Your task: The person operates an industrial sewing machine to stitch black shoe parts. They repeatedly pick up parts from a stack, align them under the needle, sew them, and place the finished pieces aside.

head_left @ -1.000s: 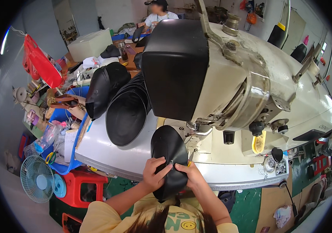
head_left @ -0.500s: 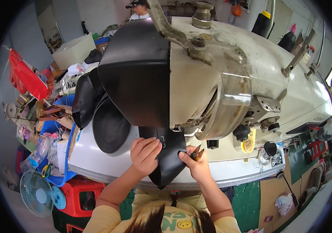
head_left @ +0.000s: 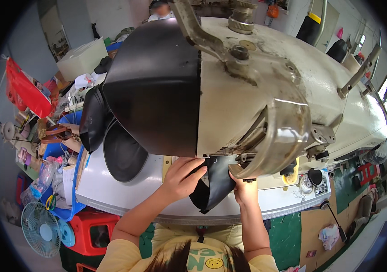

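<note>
A black leather piece (head_left: 218,181), curled at its lower end, lies under the head of a cream sewing machine (head_left: 229,104). My left hand (head_left: 182,179) has its fingers closed on the piece's left edge, right below the needle area. On the right edge my right hand (head_left: 246,190) pinches the same piece. The machine's clear curved guard (head_left: 288,136) covers part of that hand, so most of its fingers are hidden. The small snips seen in it earlier do not show now.
More black leather parts (head_left: 125,149) lie on the white table (head_left: 107,190) at the left. A blue bin (head_left: 73,206) of odds and ends stands beside it. A red stool (head_left: 87,231) and a fan (head_left: 41,229) are lower left. A person (head_left: 161,10) is at the back.
The leather piece has moved up and right, turning further under the machine head. Both hands moved with it, and the right hand went partly behind the guard. My view has shifted slightly.
</note>
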Motion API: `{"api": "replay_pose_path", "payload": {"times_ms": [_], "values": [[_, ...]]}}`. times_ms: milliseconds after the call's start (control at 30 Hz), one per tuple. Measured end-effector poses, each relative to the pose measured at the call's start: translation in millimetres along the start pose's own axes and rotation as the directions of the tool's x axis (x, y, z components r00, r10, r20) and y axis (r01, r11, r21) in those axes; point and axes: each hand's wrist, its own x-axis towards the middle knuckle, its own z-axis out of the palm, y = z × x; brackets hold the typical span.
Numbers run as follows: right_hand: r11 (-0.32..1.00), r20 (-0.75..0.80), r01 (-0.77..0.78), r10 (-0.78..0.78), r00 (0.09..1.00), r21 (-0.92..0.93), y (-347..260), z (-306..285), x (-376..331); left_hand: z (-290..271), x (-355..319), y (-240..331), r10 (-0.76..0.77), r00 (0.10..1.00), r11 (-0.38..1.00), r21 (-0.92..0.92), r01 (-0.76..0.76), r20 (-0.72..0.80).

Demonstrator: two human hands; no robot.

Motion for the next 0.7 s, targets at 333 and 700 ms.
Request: {"api": "replay_pose_path", "payload": {"times_ms": [333,700], "values": [[0.998,0.047,0.009,-0.006,0.999,-0.06,-7.8,4.3,3.2,2.2,1.8,-5.0,-0.1,0.991,0.995,-0.015,0.102,0.085],[0.991,-0.002,0.0,0.0,1.0,-0.132,-16.1,15.4,0.6,3.1,2.3,-2.1,-0.165,0.986,0.984,-0.068,0.167,0.028]]}}
